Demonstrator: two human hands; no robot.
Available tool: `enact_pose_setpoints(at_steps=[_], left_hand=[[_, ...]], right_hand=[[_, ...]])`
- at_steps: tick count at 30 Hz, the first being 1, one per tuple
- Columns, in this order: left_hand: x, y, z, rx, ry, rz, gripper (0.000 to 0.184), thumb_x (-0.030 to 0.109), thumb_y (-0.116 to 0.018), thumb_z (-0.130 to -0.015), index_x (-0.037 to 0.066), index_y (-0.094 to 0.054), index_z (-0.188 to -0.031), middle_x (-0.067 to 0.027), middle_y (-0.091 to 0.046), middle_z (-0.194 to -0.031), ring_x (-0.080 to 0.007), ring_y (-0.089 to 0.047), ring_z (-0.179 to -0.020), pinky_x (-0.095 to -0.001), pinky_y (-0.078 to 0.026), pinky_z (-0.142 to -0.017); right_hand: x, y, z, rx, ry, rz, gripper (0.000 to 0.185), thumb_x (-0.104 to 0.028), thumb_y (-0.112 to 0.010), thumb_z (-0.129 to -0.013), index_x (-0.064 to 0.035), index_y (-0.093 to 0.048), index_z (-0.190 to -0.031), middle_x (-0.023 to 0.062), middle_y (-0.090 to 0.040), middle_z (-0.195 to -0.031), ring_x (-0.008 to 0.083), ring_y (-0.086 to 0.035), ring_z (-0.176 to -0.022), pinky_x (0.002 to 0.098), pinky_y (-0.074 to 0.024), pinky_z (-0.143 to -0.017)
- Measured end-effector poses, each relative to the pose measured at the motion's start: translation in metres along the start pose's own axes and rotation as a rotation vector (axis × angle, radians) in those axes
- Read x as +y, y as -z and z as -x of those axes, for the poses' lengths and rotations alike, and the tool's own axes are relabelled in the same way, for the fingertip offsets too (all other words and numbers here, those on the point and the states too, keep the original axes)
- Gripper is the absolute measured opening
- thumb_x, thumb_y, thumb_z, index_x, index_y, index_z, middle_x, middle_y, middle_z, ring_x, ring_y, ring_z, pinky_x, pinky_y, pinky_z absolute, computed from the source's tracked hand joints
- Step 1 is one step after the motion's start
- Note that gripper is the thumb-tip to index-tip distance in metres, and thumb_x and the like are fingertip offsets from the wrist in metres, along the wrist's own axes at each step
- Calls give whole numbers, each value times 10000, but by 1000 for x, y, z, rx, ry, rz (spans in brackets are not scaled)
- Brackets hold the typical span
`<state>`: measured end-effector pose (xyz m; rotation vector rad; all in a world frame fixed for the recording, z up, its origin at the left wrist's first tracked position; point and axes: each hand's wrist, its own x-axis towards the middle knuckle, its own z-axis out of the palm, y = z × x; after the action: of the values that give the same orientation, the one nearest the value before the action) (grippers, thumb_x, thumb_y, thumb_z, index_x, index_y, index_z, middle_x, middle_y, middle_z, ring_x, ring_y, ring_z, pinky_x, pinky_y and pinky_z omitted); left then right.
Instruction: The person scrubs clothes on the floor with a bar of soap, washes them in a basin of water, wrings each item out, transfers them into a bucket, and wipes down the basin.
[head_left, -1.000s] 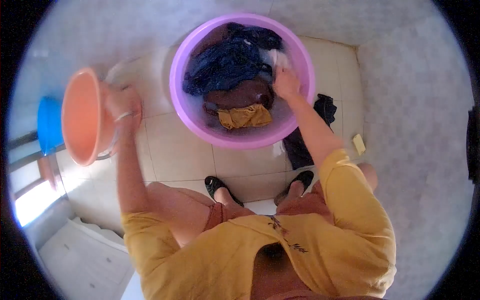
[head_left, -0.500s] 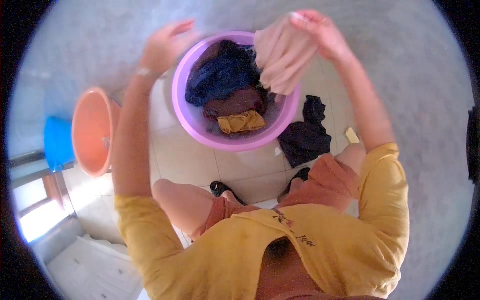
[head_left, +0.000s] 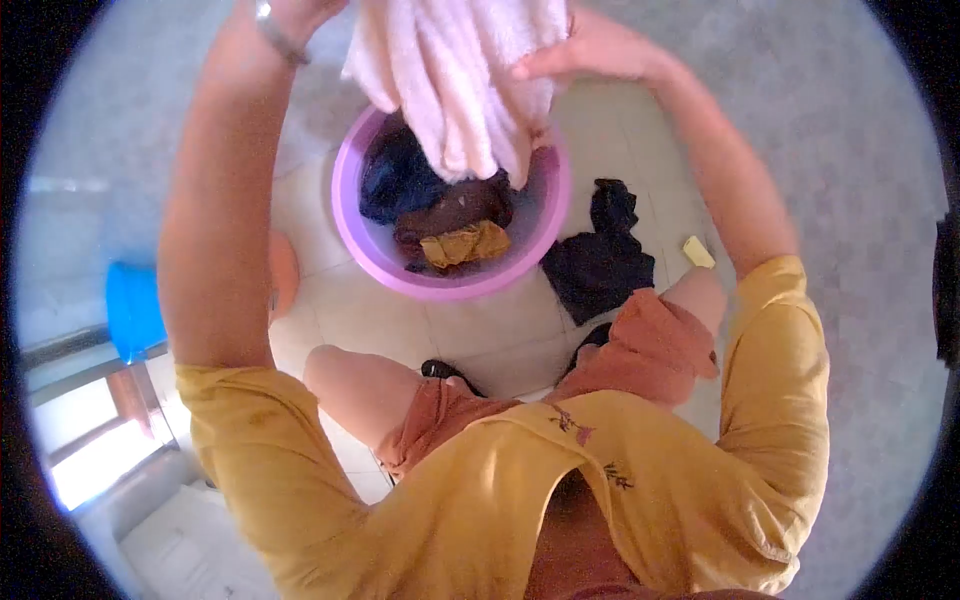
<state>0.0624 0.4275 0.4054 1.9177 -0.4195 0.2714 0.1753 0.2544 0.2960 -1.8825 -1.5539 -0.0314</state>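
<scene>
A pale pink towel-like cloth (head_left: 455,85) hangs in folds above the tub, its top cut off by the upper edge of the view. My right hand (head_left: 595,48) is closed on the cloth's right side, the thumb lying across its front. At the top edge, my left hand (head_left: 305,12) is beside the cloth's upper left, with its fingers out of view. Below, the purple tub (head_left: 352,235) holds dark blue clothing (head_left: 395,185), a dark brown garment (head_left: 455,215) and a mustard-coloured cloth (head_left: 465,243) in what looks like water.
Black clothing (head_left: 600,270) lies on the tiled floor right of the tub, near a small yellow block (head_left: 698,252). On the left are a blue bucket (head_left: 137,310) and an orange tub (head_left: 284,275), mostly hidden behind my left arm. My knees flank the near side.
The pink cloth has moved up and left, spreading out between my hands. My left hand has risen to the top edge. My right hand has shifted left with the cloth.
</scene>
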Motion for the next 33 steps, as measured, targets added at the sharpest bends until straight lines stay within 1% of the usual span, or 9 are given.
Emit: enact_pose_setpoints(at_steps=[3, 5, 6, 11, 15, 17, 20, 27, 33], left_hand=[[-26, -1, 24, 345, -35, -151, 239, 242, -521, -808, 11, -578, -837, -39, -573, -750, -112, -530, -623, -260, -431, -572], [-64, 66, 57, 414, 144, -142, 378, 282, -555, -791, 24, -523, -1065, -89, -563, -998, -155, -535, -897, -239, -416, -766], [-66, 65, 70, 428, 227, -175, 376, 322, -575, -769, 18, -551, -990, -67, -578, -910, -140, -536, -810, -243, -418, -705], [-142, 68, 163, 355, 661, -516, 334, 349, -562, -783, 25, -611, -851, 43, -499, -641, -61, -412, -520, -205, -329, -441], [-237, 0, 199, 235, 690, -657, 377, 398, -535, -768, 115, -570, -1015, -118, -586, -892, -248, -546, -826, -342, -422, -751], [-286, -32, 205, 121, 569, -866, 510, 438, -486, -774, 190, -418, -1215, -204, -406, -1205, -339, -358, -1135, -421, -271, -950], [-311, -76, 199, -54, 644, -1092, 613, 526, -428, -764, 261, -277, -1296, -157, -170, -1362, -361, -140, -1248, -557, -90, -969], [-313, -119, 229, 102, 686, -1007, 672, 528, -492, -682, 186, -364, -1246, -148, -207, -1343, -322, -158, -1246, -574, -127, -949], [-345, -119, 249, 65, 640, -962, 712, 559, -507, -630, 180, -393, -1222, -162, -238, -1324, -343, -190, -1225, -590, -138, -934]], right_hand=[[-9, 6, 2, -279, -637, -418, 274, -266, -647, -727, -21, -596, -840, 21, -571, -703, 100, -550, -635, 234, -468, -573], [-29, 15, 4, -156, -610, -675, 239, -243, -641, -736, -28, -593, -829, 15, -564, -700, 87, -528, -585, 226, -453, -540], [-35, 13, 6, -29, -576, -915, 204, -220, -635, -744, -35, -590, -817, 9, -557, -698, 74, -506, -535, 217, -438, -506], [36, -71, 25, -79, -490, -293, 196, -213, -606, -722, -34, -589, -801, 10, -557, -709, 86, -498, -704, 239, -407, -658], [78, -170, 52, 126, -583, -367, 179, -190, -590, -703, -42, -596, -803, 29, -566, -751, 128, -526, -766, 265, -418, -710], [74, -205, 56, 49, -617, 1, 241, -271, -591, -694, -81, -611, -841, 123, -548, -1011, 268, -503, -954, 371, -395, -811], [90, -276, 66, 268, -752, 292, 268, -284, -533, -740, -92, -591, -917, 197, -421, -1169, 348, -422, -1043, 428, -350, -862], [64, -312, 99, 264, -789, 249, 275, -225, -481, -776, -28, -565, -948, 256, -413, -1145, 397, -418, -1019, 450, -346, -855], [62, -328, 101, 106, -1173, -45, 277, -211, -409, -819, -20, -512, -991, 237, -495, -944, 374, -485, -897, 436, -378, -759]])
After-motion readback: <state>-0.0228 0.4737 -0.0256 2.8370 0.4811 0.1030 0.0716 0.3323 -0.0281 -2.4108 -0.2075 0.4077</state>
